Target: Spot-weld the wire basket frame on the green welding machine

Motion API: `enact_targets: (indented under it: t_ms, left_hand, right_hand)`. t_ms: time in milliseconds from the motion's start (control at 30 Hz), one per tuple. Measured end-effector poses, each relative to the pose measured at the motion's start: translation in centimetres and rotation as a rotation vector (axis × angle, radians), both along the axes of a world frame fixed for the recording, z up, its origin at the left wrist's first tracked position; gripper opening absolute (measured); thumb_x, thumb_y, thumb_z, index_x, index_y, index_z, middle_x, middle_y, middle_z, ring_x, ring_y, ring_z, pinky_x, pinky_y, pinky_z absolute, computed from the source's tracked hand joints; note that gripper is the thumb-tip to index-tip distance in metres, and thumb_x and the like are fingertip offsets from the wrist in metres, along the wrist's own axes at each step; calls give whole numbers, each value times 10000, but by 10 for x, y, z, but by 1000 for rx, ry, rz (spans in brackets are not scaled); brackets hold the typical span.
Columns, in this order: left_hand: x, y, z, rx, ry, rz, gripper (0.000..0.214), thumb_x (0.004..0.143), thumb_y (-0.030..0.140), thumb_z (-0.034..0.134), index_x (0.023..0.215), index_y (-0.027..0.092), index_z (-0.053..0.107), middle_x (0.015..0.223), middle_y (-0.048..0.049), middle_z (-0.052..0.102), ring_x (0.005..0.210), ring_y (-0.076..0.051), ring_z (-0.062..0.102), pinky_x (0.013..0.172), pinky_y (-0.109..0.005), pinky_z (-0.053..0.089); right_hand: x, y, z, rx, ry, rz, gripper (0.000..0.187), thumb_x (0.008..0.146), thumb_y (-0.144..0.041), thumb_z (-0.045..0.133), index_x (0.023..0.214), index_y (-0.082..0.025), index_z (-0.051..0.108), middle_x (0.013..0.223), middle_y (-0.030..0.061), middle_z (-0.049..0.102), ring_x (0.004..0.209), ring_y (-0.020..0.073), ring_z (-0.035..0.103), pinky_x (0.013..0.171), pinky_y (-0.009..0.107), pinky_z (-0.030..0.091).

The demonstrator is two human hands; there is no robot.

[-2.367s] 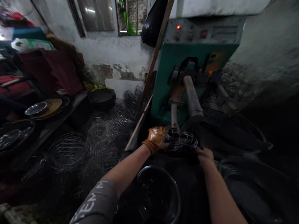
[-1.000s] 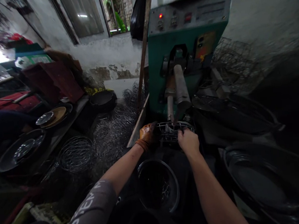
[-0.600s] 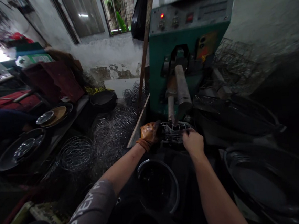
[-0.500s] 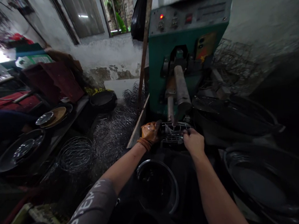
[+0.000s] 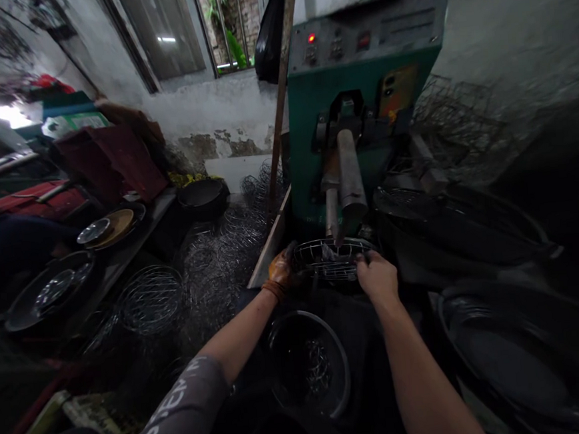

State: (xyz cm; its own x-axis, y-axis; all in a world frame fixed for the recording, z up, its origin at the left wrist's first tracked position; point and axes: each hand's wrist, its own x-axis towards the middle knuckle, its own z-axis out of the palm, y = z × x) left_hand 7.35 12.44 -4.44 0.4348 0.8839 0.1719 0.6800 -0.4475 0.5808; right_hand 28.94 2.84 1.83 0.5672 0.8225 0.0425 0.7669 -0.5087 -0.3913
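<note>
Basket: round wire basket (image 5: 334, 260) sits under the machine's two downward metal rods (image 5: 349, 175), held from both sides.
Left hand: left hand (image 5: 282, 271), in an orange glove, closes on the basket's left rim; its fingers are partly hidden behind the wire.
Right hand: bare right hand (image 5: 377, 278) pinches the right rim, grip narrow around the wire.
Hidden: where the rod tips meet the basket is too dark to make out; the desk below is lost in shadow.
Machine: green machine (image 5: 355, 105) with one red lamp lit on its grey panel.
Around: steel bowl (image 5: 308, 362) between the forearms, with small wire pieces inside; loose wire baskets (image 5: 150, 298) piled to the left; dark pans (image 5: 501, 354) to the right, cut off by the frame edge.
</note>
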Motion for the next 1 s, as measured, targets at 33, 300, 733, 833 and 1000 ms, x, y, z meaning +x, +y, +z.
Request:
enact_targets:
  t_ms: [33, 300, 733, 833, 1000]
  left_hand:
    - [1, 1, 0, -15, 5, -10, 854, 777, 462, 812, 1523, 175, 509, 1452, -131, 625, 1325, -319, 611, 1146, -459, 508]
    - [16, 0, 28, 210, 83, -130, 880, 744, 477, 807, 1510, 131, 547, 1358, -146, 685, 1257, -342, 652, 1097, -455, 529]
    - [29, -4, 44, 217, 229, -158, 884, 802, 609, 764, 1529, 159, 536, 1326, -157, 687, 1200, -365, 663, 1007, -470, 545]
    - [29, -2, 45, 230, 227, -169, 858, 826, 607, 743, 1530, 163, 533, 1294, -145, 699, 1175, -355, 671, 980, -461, 553]
    - [27, 2, 41, 234, 194, -195, 874, 816, 614, 748, 1526, 153, 530, 1323, -148, 688, 1188, -349, 667, 994, -447, 549]
  right_hand:
    - [2, 0, -2, 23, 10, -11, 340, 1037, -240, 462, 1122, -73, 746, 955, 182, 748, 927, 306, 691, 711, 320, 429]
    - [35, -2, -28, 176, 275, -149, 304, 916, -244, 524, 982, -84, 773, 896, 179, 748, 889, 305, 682, 735, 314, 468]
    - [47, 1, -41, 94, 274, -181, 365, 931, -287, 494, 975, -57, 774, 845, 182, 725, 801, 288, 646, 658, 312, 421]
    - [47, 2, -42, 94, 267, -181, 353, 929, -287, 485, 934, -85, 774, 792, 155, 710, 767, 282, 636, 642, 308, 416]
    - [49, 3, -42, 81, 262, -168, 350, 917, -283, 507, 969, -68, 777, 793, 150, 710, 779, 294, 645, 652, 316, 419]
